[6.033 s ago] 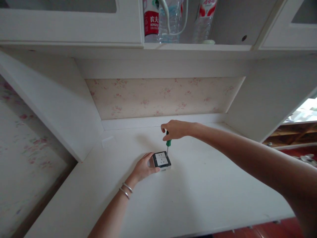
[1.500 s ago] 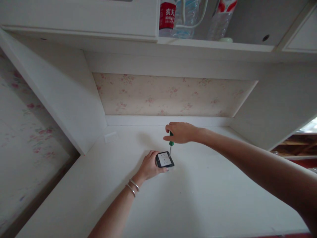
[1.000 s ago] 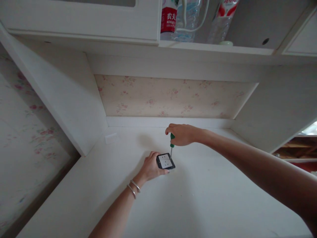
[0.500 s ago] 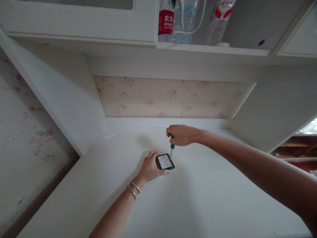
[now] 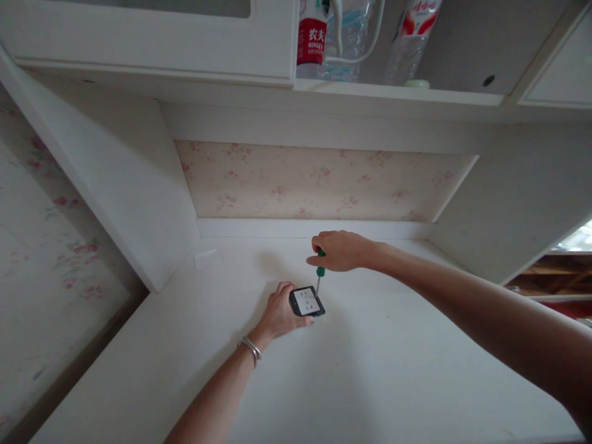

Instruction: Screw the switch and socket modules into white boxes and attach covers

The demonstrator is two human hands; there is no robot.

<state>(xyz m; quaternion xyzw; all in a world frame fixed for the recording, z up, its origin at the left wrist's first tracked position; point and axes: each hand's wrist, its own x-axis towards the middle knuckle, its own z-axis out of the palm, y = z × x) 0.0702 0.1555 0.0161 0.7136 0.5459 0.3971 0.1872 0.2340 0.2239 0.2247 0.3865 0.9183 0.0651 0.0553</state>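
My left hand [image 5: 280,313] grips a wall socket [image 5: 307,301] by its left end, with the thumb along the near side. The socket has a white face with slots and a dark frame. Above it, my right hand [image 5: 340,251] is closed round the green handle of a screwdriver [image 5: 320,271]. The screwdriver stands nearly upright, its metal shaft reaching down to the right part of the socket's frame. Whether the tip sits in a screw is too small to tell.
A small white plate-like piece [image 5: 207,259] lies at the back left of the white desk [image 5: 398,370]. Overhead, a shelf [image 5: 398,92] carries plastic bottles [image 5: 312,37] and a white cable [image 5: 382,28]. Side panels [image 5: 115,166] flank the desk, with floral wallpaper [image 5: 300,182] behind.
The fingers of my right hand have shifted on the screwdriver handle, one now stretching further left. The bracelets have slid together on my left wrist. The socket has hardly moved.
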